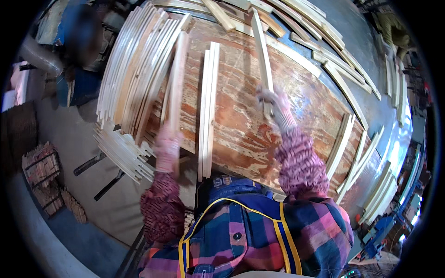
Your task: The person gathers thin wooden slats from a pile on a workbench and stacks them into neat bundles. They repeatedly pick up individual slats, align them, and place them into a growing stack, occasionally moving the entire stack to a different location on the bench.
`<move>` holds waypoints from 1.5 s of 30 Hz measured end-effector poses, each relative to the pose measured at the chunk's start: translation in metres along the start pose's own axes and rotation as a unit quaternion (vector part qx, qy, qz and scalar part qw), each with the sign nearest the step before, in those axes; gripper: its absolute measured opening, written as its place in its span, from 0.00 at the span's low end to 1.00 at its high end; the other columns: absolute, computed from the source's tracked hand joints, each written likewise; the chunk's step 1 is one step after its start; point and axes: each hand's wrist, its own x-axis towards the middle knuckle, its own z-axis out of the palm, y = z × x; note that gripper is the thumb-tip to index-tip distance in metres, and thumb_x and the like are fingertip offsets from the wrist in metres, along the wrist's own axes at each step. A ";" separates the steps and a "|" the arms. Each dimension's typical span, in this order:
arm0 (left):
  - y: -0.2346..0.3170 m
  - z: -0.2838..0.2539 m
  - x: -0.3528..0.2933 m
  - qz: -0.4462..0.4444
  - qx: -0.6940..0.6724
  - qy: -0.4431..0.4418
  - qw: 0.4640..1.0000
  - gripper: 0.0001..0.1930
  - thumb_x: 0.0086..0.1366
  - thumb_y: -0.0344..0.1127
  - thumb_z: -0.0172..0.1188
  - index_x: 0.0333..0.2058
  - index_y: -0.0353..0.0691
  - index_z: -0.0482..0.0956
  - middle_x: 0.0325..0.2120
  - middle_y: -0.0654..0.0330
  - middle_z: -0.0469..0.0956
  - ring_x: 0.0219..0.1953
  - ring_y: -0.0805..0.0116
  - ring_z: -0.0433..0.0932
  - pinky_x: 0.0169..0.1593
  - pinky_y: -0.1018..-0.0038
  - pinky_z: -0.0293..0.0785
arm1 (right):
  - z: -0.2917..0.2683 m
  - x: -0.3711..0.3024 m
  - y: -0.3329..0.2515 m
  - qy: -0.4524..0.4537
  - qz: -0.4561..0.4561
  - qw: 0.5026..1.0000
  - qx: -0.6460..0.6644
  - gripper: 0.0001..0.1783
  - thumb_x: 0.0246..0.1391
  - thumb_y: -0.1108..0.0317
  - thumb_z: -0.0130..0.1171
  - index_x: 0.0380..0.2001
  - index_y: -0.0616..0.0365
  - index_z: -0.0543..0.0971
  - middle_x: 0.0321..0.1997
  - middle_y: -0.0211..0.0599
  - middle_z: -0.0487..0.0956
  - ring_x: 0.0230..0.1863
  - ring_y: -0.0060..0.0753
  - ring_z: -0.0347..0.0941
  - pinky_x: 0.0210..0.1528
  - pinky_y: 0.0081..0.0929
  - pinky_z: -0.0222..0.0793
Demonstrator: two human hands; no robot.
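My right hand (277,103), in a pale knitted glove, is closed around the near end of a long wooden strip (262,53). That strip points away from me over the worn plywood tabletop (236,111). On the left, my left hand (167,144), gloved and blurred by motion, grips the near end of another wooden strip (179,78), which is blurred too. Between my hands a few strips lie side by side as a narrow bundle (209,106), their near ends by my waist. Left of my left hand lies a thick row of wooden strips (134,65).
Loose boards (343,69) lie scattered along the far and right side. Shorter strips (340,143) rest at the table's right. Stacked wood pieces (41,169) stand on the floor at left, near dark metal bars (109,185). Another person (391,28) is at the far right.
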 end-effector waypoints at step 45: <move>0.112 0.121 0.037 0.257 0.159 0.018 0.953 0.27 0.55 0.42 0.67 0.54 0.43 0.75 0.52 0.52 0.72 0.57 0.50 0.67 0.61 0.57 0.66 | -0.135 -0.043 0.046 0.347 -0.208 0.751 -0.521 0.29 0.56 0.54 0.59 0.60 0.52 0.72 0.53 0.45 0.78 0.53 0.44 0.74 0.53 0.40 0.70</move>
